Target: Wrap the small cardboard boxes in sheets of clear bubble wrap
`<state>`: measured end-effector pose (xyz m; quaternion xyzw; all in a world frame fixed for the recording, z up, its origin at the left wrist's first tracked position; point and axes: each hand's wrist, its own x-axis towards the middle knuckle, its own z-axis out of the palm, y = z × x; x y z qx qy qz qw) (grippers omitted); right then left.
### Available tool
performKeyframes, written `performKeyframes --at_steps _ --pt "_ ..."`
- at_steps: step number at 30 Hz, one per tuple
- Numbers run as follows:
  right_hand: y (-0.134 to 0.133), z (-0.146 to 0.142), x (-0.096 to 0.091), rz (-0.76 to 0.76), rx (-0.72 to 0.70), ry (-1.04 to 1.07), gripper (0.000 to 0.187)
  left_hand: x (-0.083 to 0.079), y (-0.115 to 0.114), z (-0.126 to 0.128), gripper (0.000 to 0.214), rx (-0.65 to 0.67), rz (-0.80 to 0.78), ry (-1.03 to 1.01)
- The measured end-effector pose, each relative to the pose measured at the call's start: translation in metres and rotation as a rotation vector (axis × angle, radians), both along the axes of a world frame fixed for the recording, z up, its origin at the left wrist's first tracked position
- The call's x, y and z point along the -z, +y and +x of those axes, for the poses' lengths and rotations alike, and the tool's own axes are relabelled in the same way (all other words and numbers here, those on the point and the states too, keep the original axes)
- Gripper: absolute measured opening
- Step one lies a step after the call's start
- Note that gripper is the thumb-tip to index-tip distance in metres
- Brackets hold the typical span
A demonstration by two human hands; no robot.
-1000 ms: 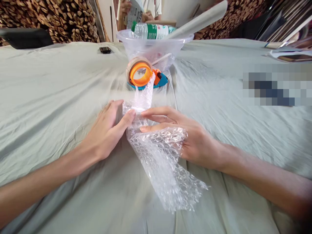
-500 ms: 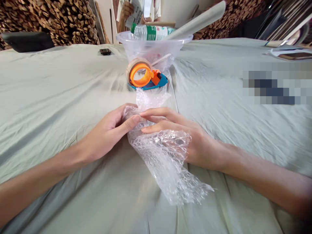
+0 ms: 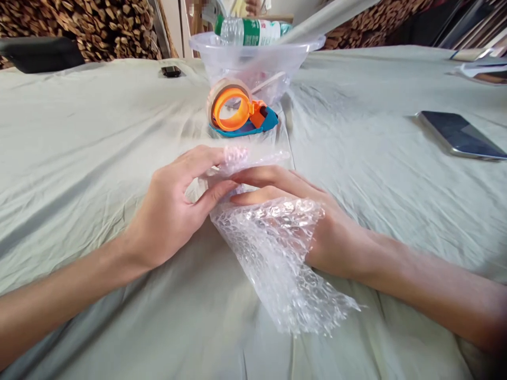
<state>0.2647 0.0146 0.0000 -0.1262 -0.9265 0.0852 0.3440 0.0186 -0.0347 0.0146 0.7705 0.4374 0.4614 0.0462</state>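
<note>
A crumpled sheet of clear bubble wrap (image 3: 273, 264) lies between my hands, its loose end spreading toward me over the cloth. My left hand (image 3: 174, 206) grips its far left part, fingers behind and thumb in front. My right hand (image 3: 304, 211) holds the wrap from the right, fingers laid over the middle and the palm partly behind the plastic. Whether anything is wrapped inside cannot be made out. Just beyond the hands stands a blue and orange tape dispenser (image 3: 263, 117) with a roll of tape (image 3: 216, 100) on it.
A translucent plastic basin (image 3: 253, 55) behind the dispenser carries a green-labelled bottle (image 3: 251, 31) and a long white roll (image 3: 328, 21). A phone (image 3: 461, 134) lies at right. A small black object (image 3: 171, 71) and a black case (image 3: 41, 54) are at left. Stacked wood lines the back.
My left fingers have lifted and moved to the far edge of the bubble wrap, folding its upper flap. My right hand has shifted only slightly. The view has tilted a little downward.
</note>
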Motion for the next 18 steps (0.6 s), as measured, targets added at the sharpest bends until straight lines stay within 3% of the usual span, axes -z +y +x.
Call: performKeyframes --at_steps 6,11,13,18 --pt "-0.008 -0.005 -0.008 0.113 0.146 -0.139 0.041 0.002 0.004 -0.005 0.030 0.077 0.220 0.227" --pt "-0.007 -0.003 -0.005 0.070 0.174 -0.136 0.048 -0.002 0.000 -0.024 0.065 0.250 0.026 0.358" --pt "-0.006 -0.002 -0.004 0.055 0.172 -0.140 0.049 -0.003 -0.002 -0.030 0.075 0.244 -0.011 0.426" --pt "-0.005 0.003 -0.007 -0.010 0.108 -0.101 0.033 0.004 -0.001 -0.030 0.025 0.175 0.066 0.397"
